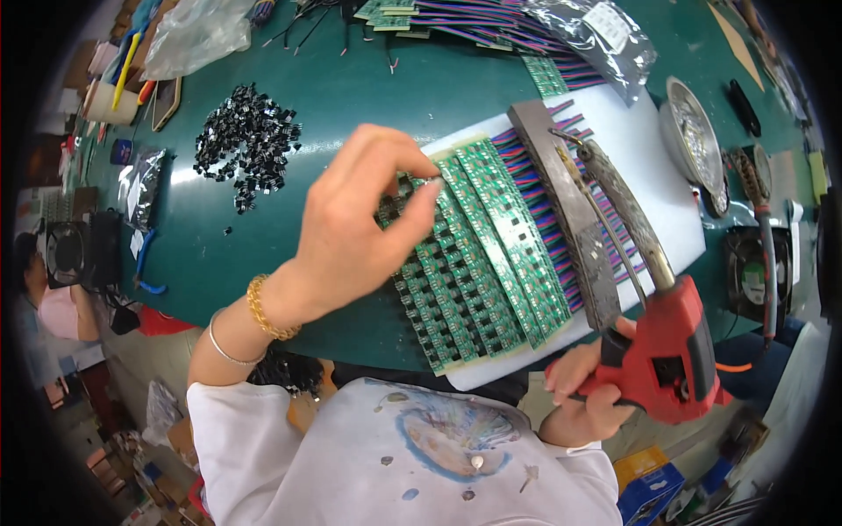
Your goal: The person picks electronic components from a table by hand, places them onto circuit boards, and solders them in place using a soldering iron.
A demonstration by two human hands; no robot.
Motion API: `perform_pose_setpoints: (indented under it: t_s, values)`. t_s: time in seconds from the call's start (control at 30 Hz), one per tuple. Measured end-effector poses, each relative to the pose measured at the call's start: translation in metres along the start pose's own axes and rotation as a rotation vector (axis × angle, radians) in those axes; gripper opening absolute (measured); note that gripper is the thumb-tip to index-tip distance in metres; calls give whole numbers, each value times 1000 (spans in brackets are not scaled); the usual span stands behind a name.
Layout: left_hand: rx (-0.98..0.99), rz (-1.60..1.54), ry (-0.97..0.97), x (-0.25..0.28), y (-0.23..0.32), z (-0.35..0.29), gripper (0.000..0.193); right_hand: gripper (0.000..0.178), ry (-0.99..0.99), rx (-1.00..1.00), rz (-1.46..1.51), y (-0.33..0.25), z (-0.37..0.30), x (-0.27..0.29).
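Note:
My left hand (346, 223) hovers over the far left part of several green circuit boards (504, 250), thumb and index finger pinched near a board's edge. Whatever tiny piece sits between those fingertips is too small to make out. Rows of small black parts stand on the left boards. My right hand (592, 394) grips a red soldering gun (671, 346), its metal tip reaching up over a dark metal bar (561, 206). That bar lies across the coloured wires (539, 188) coming off the boards. Under the boards is a white pad (675, 197).
A heap of small black components (250, 131) lies left on the green table (324, 96). Wired boards and a clear plastic bag (605, 35) are at the back. Right of the pad stand a metal bowl (688, 131) and a fan (754, 272). Another person (66, 307) sits far left.

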State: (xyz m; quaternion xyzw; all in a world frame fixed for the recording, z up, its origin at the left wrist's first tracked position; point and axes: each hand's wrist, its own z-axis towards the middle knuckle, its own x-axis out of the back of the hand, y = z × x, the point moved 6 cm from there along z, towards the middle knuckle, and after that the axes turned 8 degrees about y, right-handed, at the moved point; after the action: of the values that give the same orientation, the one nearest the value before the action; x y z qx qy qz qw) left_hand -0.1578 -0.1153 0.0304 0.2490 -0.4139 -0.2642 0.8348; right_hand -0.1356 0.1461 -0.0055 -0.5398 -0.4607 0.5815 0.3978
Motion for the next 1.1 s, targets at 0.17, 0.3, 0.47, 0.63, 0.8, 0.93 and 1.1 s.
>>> perform_pose_setpoints:
  t_s: [0.17, 0.3, 0.47, 0.63, 0.8, 0.93, 1.1]
  values:
    - [57, 0, 14, 8, -22, 3, 15, 78, -306, 135, -36, 7, 5, 11]
    - [12, -24, -36, -1, -16, 7, 15, 85, -365, 110, 232, 1, 6, -10]
    - [55, -1, -40, -5, -15, 4, 15, 86, -28, -133, -63, 4, 7, -12]
    - [61, 20, -43, -5, -16, 5, 17, 85, -68, -194, 22, 13, 2, 1]
    - [68, 10, -72, -6, -16, 5, 17, 83, -118, -252, 123, 20, 0, 7]
    - [67, 29, -86, -5, -16, 6, 17, 78, -318, -196, 147, 29, 16, 5]
    - [92, 15, -101, -5, -16, 7, 17, 74, -298, -229, 194, 18, 6, -8]
